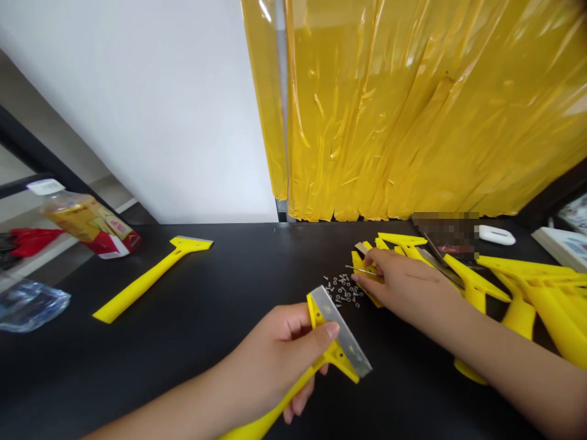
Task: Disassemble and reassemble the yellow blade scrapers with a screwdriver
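My left hand (279, 357) is closed around a yellow scraper (337, 360) near its head, with the thumb pressed on the flat metal blade. My right hand (389, 272) is closed, and a thin metal rod-like tool (361, 269) sticks out from its fingers to the left; its exact kind does not show. Its fingertips are over a pile of small yellow plastic pieces (362, 260), partly hiding them. Left of that hand, several small screws and nuts (342, 288) lie scattered on the black table (220, 366).
Another yellow scraper (147, 281) lies at the left. Several yellow handles (518, 299) are heaped at the right, beside a white case (497, 234). A drink bottle (92, 220) and a clear plastic pack (34, 302) are far left. Yellow plastic film (413, 110) hangs behind.
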Action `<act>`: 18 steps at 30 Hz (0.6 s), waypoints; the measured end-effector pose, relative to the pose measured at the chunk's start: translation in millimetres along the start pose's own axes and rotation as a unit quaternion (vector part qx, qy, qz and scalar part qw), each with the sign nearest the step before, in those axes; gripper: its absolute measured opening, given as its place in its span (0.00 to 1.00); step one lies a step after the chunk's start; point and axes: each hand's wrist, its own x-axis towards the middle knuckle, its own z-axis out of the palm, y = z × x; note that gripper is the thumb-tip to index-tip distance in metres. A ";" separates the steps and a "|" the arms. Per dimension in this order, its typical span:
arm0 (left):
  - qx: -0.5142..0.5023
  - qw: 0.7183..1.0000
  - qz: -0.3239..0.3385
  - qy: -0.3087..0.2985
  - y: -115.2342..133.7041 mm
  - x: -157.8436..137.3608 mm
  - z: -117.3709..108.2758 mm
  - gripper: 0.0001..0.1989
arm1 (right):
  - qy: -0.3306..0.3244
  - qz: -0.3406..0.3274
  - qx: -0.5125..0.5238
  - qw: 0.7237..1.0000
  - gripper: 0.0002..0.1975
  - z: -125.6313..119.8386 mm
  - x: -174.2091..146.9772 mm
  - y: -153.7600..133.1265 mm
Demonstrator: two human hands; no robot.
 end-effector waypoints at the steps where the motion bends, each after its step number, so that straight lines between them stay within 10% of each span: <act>1: 0.002 1.000 0.000 -0.001 -0.4 0.6 -0.2 0.27 | -0.002 0.004 0.001 1.000 0.14 0.0 0.8 0.5; 11: -0.005 1.000 -0.007 0.013 -0.5 4.1 -3.5 0.26 | 0.050 -0.001 0.016 0.999 0.08 -16.3 -2.3 12.7; 18: -0.054 0.998 -0.004 0.013 1.4 3.9 -0.5 0.23 | 0.081 -0.120 0.118 0.982 0.05 -32.2 -37.9 -0.6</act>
